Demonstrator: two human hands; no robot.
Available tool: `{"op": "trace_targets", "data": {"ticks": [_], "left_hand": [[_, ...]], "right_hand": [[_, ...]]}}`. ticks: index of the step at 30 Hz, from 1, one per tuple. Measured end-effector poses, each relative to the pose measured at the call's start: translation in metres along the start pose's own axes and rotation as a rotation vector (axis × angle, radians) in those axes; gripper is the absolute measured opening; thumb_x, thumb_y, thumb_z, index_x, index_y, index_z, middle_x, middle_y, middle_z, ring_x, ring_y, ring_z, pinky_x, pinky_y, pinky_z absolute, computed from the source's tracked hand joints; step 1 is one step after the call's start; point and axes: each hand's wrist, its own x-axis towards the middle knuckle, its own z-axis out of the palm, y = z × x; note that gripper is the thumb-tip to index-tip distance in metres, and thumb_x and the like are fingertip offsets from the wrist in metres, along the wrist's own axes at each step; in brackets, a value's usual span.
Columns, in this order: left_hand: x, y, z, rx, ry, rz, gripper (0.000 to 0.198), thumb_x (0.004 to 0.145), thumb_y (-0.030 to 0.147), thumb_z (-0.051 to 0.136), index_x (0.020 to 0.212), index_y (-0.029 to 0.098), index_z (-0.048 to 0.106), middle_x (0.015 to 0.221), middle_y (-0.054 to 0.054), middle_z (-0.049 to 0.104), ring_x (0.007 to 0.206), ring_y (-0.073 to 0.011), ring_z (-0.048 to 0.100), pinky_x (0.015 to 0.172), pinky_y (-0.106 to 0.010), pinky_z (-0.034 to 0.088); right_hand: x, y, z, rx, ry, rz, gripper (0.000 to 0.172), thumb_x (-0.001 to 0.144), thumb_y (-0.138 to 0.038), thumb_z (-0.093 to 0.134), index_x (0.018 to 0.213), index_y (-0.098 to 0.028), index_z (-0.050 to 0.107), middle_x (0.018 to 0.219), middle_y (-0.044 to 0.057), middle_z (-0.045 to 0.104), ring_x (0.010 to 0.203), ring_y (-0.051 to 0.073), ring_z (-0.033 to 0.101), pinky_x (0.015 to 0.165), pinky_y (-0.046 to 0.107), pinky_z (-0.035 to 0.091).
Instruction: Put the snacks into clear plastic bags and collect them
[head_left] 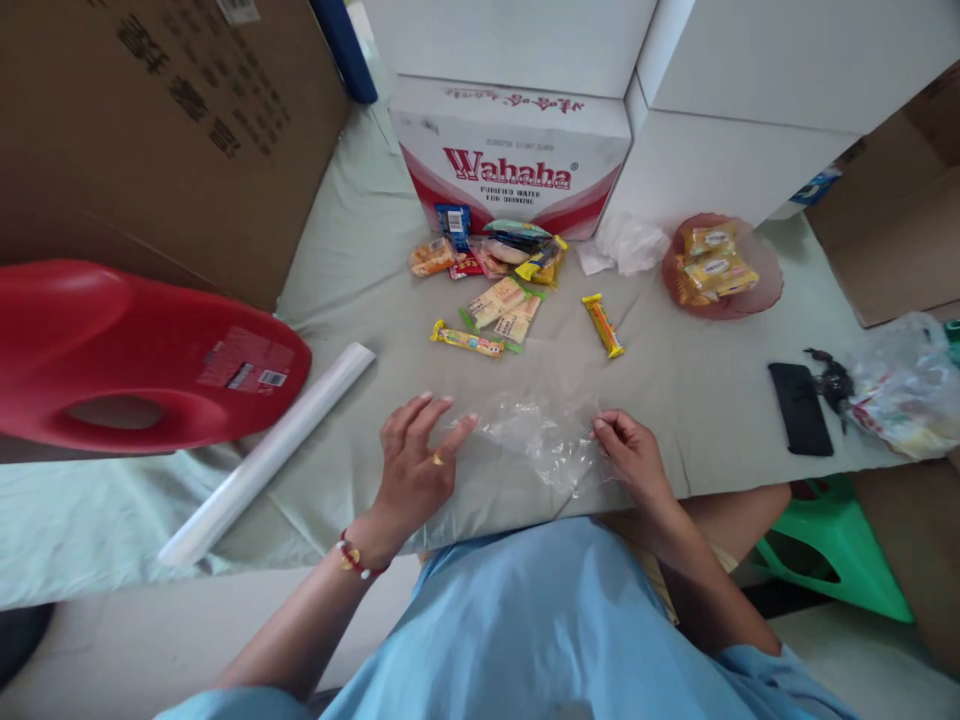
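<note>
Clear plastic bag (544, 435), thin, crinkled and see-through, lies on the tabletop (697, 400) at lower centre of the frame. The left hand (412, 465) rests flat on its edge, grip released, while the right hand (634, 455) pinches its other edge.

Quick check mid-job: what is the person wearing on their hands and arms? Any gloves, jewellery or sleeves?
No gloves. The left hand has a gold ring on one finger and a bracelet of red and white beads with a gold charm at the wrist. The right hand shows no jewellery. Both forearms are bare; a light blue sleeve begins near the right elbow.
</note>
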Motion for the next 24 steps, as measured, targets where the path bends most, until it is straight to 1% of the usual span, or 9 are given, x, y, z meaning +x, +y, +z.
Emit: {"op": "trace_targets", "data": {"ticks": [3,7,9,11,13,15,19,21,24], "left_hand": [[0.026,0.003,-0.008,-0.088,-0.208,0.237,0.065,0.081,0.016,0.055,0.143,0.034,0.058,0.149,-0.007,0.063,0.150,-0.0325,0.045,0.129,-0.061,0.019],[0.063,0.004,-0.003,-0.179,-0.405,0.181,0.065,0.091,0.036,0.054,0.155,0.023,0.048,0.135,-0.012,0.072,0.137,-0.0322,0.058,0.129,-0.061,0.019],[0.077,0.001,0.007,-0.212,-0.470,0.076,0.049,0.099,0.048,0.045,0.135,0.021,0.066,0.120,-0.011,0.078,0.125,-0.0317,0.065,0.127,-0.061,0.023],[0.087,-0.004,0.018,-0.281,-0.489,-0.021,0.056,0.104,0.055,0.031,0.098,0.023,0.077,0.107,-0.012,0.080,0.116,-0.0307,0.068,0.124,-0.056,0.031],[0.092,-0.010,0.026,-0.367,-0.470,-0.087,0.063,0.104,0.058,0.028,0.075,0.025,0.073,0.099,-0.012,0.080,0.112,-0.0296,0.069,0.119,-0.050,0.040],[0.093,-0.017,0.029,-0.433,-0.476,-0.095,0.055,0.100,0.060,0.042,0.064,0.026,0.067,0.093,-0.010,0.080,0.116,-0.0300,0.069,0.115,-0.046,0.044],[0.084,-0.027,0.020,-0.426,-0.608,0.024,0.037,0.084,0.046,0.069,0.057,0.024,0.059,0.118,-0.008,0.080,0.142,-0.0349,0.055,0.126,-0.058,0.029],[0.075,-0.028,0.013,-0.360,-0.662,0.078,0.017,0.080,0.040,0.075,0.076,0.024,0.070,0.143,-0.008,0.070,0.152,-0.0362,0.045,0.129,-0.066,0.013],[0.061,-0.026,0.005,-0.282,-0.708,0.132,0.028,0.080,0.043,0.080,0.101,0.026,0.072,0.161,-0.010,0.054,0.158,-0.0364,0.034,0.129,-0.068,0.002]], "right_hand": [[0.003,0.001,-0.004,-0.056,-0.006,-0.051,0.045,0.085,-0.066,0.067,0.092,-0.022,0.070,0.076,0.002,0.068,0.059,0.015,0.051,0.052,0.026,0.038],[0.006,0.003,-0.008,-0.084,-0.019,-0.074,0.043,0.087,-0.064,0.065,0.091,-0.021,0.070,0.075,0.002,0.067,0.059,0.015,0.051,0.055,0.027,0.039],[0.006,0.005,-0.009,-0.101,0.002,-0.089,0.042,0.088,-0.062,0.064,0.090,-0.021,0.070,0.074,0.001,0.066,0.060,0.015,0.052,0.056,0.027,0.040],[0.007,0.007,-0.012,-0.121,0.031,-0.112,0.039,0.089,-0.059,0.063,0.091,-0.021,0.071,0.075,0.002,0.067,0.062,0.016,0.054,0.058,0.027,0.041],[0.010,0.011,-0.018,-0.160,0.064,-0.142,0.037,0.090,-0.056,0.062,0.093,-0.021,0.072,0.076,0.002,0.069,0.064,0.017,0.056,0.059,0.027,0.042],[0.014,0.015,-0.030,-0.211,0.090,-0.160,0.036,0.089,-0.055,0.063,0.093,-0.021,0.073,0.076,0.002,0.070,0.066,0.017,0.058,0.061,0.028,0.044],[0.023,0.013,-0.066,-0.285,-0.007,-0.122,0.035,0.083,-0.053,0.070,0.092,-0.020,0.075,0.078,0.004,0.072,0.069,0.019,0.061,0.062,0.030,0.047],[0.025,-0.002,-0.084,-0.299,-0.014,-0.119,0.036,0.082,-0.053,0.072,0.097,-0.020,0.076,0.080,0.005,0.072,0.068,0.018,0.061,0.061,0.029,0.047],[0.024,-0.043,-0.094,-0.326,0.095,-0.234,0.035,0.089,-0.051,0.070,0.106,-0.021,0.076,0.086,0.005,0.072,0.070,0.017,0.061,0.063,0.030,0.049]]}}
